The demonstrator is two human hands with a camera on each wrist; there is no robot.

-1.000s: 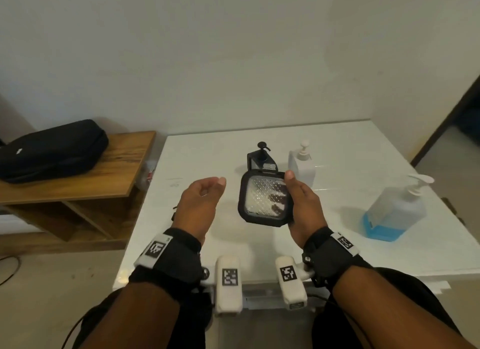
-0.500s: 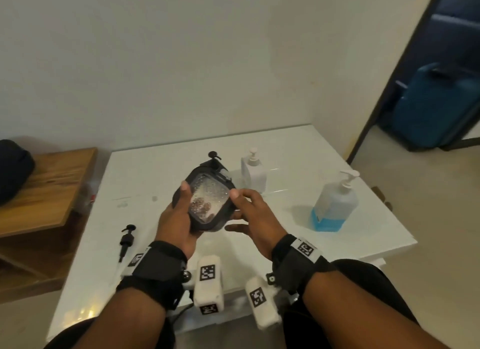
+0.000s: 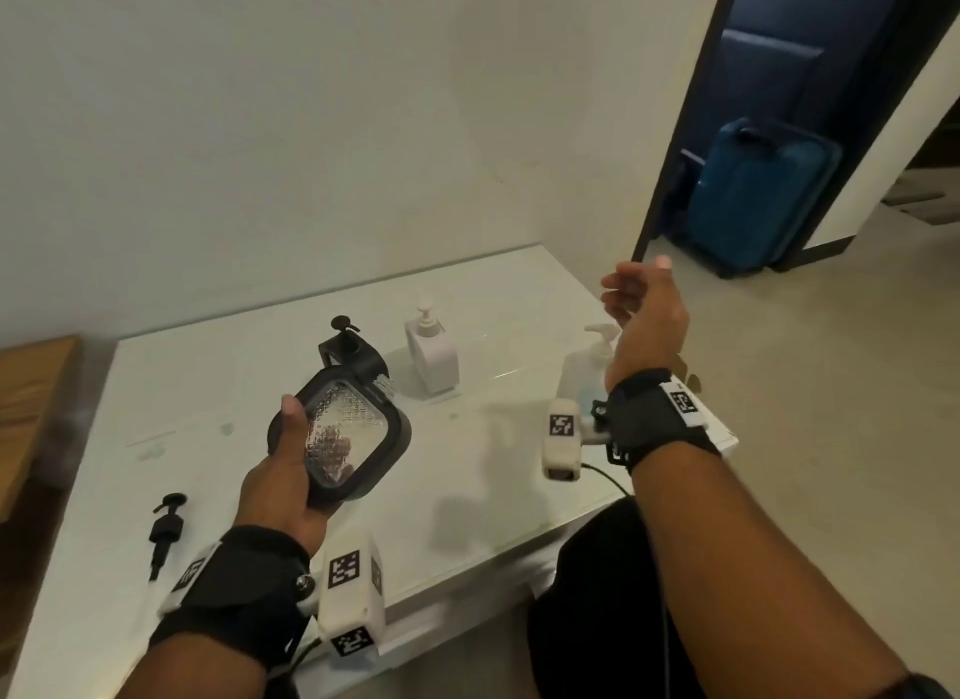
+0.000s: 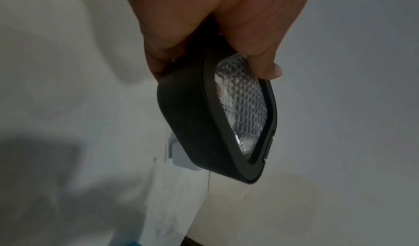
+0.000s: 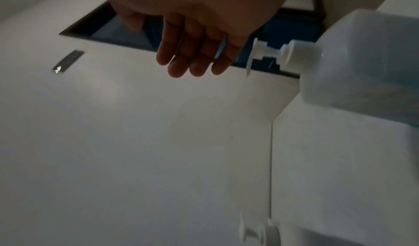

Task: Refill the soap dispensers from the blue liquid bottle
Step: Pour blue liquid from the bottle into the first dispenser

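Observation:
My left hand [image 3: 293, 438] grips a black-framed soap dispenser [image 3: 345, 438] with a textured clear window, tilted and lifted above the white table [image 3: 467, 490]; its pump is off. The left wrist view shows my thumb and fingers curled round the dispenser [image 4: 217, 121]. A loose black pump [image 3: 166, 527] lies on the table at the left. Behind stand a black pump dispenser [image 3: 348, 350] and a white dispenser [image 3: 431, 355]. My right hand [image 3: 636, 287] hovers empty, fingers relaxed, above the blue liquid bottle [image 3: 584, 371], which my wrist partly hides. The right wrist view shows the fingers [image 5: 188, 60] apart from the bottle [image 5: 362, 61].
A wooden bench [image 3: 31, 386] stands left of the table. To the right, an open doorway holds a blue suitcase [image 3: 758, 199]. The blue liquid bottle stands close to the table's right edge.
The dispenser passed from my right hand to my left. The right hand let go and rose to the right, over the blue liquid bottle. The head view swung right.

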